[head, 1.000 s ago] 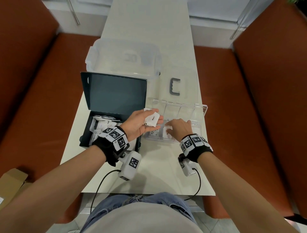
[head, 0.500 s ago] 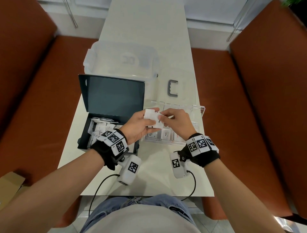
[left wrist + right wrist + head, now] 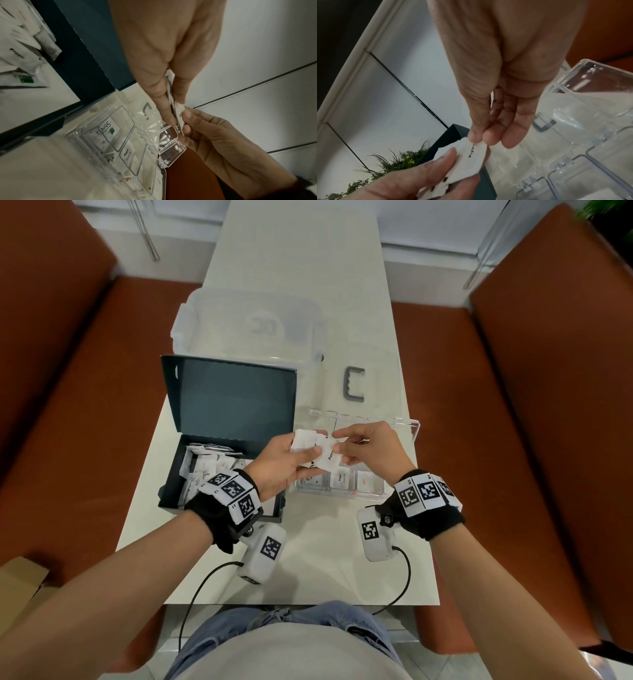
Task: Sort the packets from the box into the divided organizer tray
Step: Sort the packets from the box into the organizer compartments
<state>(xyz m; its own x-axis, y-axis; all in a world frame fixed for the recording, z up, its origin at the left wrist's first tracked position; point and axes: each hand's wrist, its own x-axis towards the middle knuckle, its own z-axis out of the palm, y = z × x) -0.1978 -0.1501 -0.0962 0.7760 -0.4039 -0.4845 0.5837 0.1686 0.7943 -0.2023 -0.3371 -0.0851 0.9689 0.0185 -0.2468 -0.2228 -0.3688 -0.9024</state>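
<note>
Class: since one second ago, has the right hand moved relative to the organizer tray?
Yes. The right hand has lifted from the organizer tray near compartments leftward, now pinching a packet in the left hand.

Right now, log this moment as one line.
left hand: holds packet stack | right hand: pinches Pepper packet | above organizer tray | box: open

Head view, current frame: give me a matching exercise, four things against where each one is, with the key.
Things:
1. dark box
2. organizer tray
3. grey handle
4. stack of packets

Places:
A. held in the left hand, with the right hand pinching the top one
B. on the table, left of the tray, lid open
C. on the table beyond the tray
D. under the two hands, packets in its near compartments

Pairs: 1-B, 2-D, 3-C, 4-A
</note>
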